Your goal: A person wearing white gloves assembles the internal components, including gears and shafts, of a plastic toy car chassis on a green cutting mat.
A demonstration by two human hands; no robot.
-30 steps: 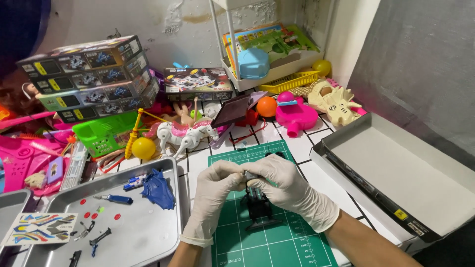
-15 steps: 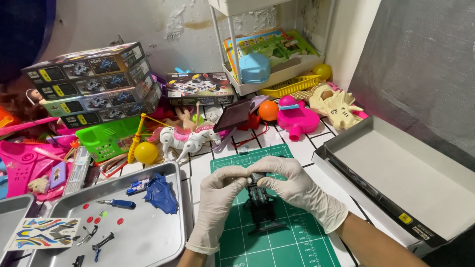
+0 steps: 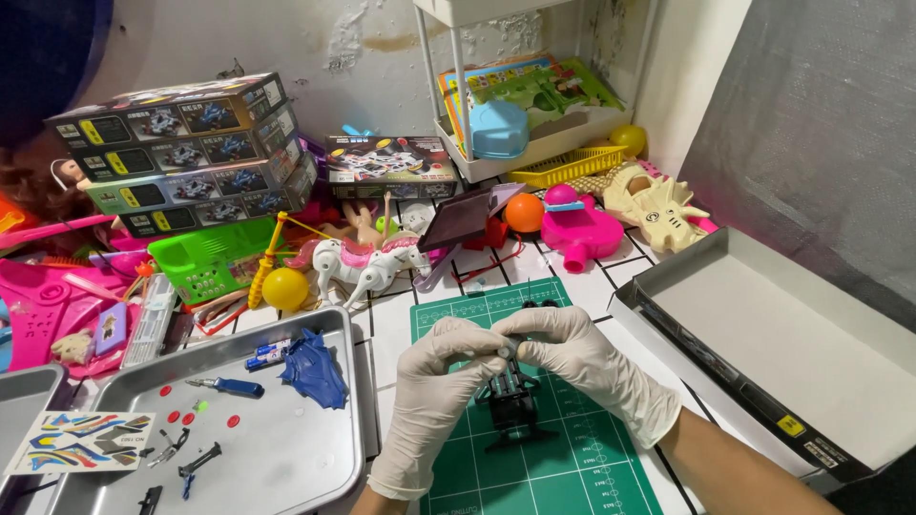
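Both hands wear white gloves and meet over a green cutting mat (image 3: 572, 477). My left hand (image 3: 434, 396) and my right hand (image 3: 582, 367) pinch a small grey part (image 3: 503, 352) between their fingertips. Just below them a black toy car frame (image 3: 512, 408) stands on the mat, partly hidden by the fingers. Whether the grey part is joined to the frame I cannot tell.
A metal tray (image 3: 286, 458) at the left holds a blue screwdriver (image 3: 227, 386), a blue car body shell (image 3: 310, 370), red bits and black pieces. A sticker sheet (image 3: 81, 442) lies beside it. An open grey box (image 3: 792, 353) sits at the right. Toys and stacked boxes (image 3: 181, 143) crowd the back.
The hands and the black frame stay over the mat; the fingertips have shifted slightly around the small part. The view has tilted a little.
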